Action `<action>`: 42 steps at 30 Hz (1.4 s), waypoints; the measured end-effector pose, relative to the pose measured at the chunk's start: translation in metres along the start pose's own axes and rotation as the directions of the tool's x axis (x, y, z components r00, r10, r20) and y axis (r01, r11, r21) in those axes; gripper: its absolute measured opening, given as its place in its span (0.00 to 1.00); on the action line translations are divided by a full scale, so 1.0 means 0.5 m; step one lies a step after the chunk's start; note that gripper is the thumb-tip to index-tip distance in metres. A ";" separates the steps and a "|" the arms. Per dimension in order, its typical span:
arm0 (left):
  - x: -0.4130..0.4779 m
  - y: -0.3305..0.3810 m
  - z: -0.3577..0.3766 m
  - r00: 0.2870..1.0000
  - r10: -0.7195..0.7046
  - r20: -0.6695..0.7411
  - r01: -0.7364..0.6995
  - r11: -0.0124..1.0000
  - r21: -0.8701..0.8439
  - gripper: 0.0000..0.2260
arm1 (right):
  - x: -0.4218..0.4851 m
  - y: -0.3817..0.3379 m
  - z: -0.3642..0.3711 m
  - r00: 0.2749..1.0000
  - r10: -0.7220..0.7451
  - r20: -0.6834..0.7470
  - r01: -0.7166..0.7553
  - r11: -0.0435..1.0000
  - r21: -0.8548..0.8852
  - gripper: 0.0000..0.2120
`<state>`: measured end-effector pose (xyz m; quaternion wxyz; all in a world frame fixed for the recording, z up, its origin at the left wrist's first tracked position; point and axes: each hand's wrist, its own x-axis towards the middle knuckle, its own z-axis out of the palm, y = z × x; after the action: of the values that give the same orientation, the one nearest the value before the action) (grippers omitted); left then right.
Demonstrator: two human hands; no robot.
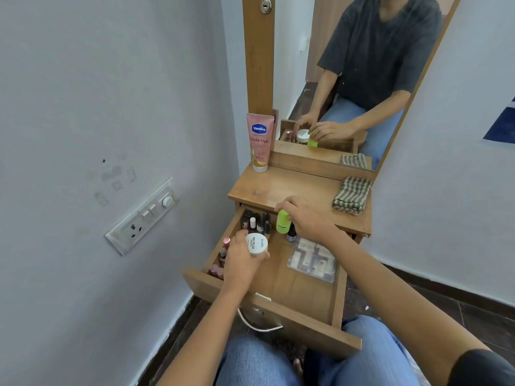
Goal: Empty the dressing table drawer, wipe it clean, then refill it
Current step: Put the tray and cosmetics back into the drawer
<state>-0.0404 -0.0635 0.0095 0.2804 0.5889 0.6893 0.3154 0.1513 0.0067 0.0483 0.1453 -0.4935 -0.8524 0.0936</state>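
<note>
The drawer (338,288) is open in the middle of the frame, and it is far from empty. Small bottles (256,222) stand at its upper left. A clear box (312,259) lies at its right. The left hand (241,263) grips a white jar (257,244) over the drawer. The right hand (303,215) grips a green bottle (283,222) at the drawer's top edge. Only a pink tube (259,142) and a folded cloth (351,195) sit on the table top (278,188). I think the emptying is near its start. Wiping and refilling are left.

Pale wall (83,93); switchboard (142,217); dark, perhaps tiled floor (459,316)
</note>
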 end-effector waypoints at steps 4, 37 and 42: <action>0.002 -0.016 0.012 0.998 -0.010 0.056 0.010 1.000 -0.004 0.29 | -0.001 -0.012 0.029 1.000 0.015 0.006 -0.014 0.988 -0.151 0.29; 0.029 -0.011 0.034 0.989 -0.062 0.134 0.052 0.996 0.074 0.30 | 0.010 -0.011 0.129 0.977 -0.086 -0.198 -0.008 0.902 -0.433 0.25; 0.019 -0.004 0.026 0.997 -0.021 0.075 0.020 1.000 0.016 0.30 | -0.029 -0.057 0.127 0.879 0.355 -0.319 -0.291 0.928 0.232 0.13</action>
<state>-0.0330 -0.0528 -0.0005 0.3052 0.5952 0.6866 0.2849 0.1134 -0.0212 -0.0051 0.3225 -0.6229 -0.7055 0.1010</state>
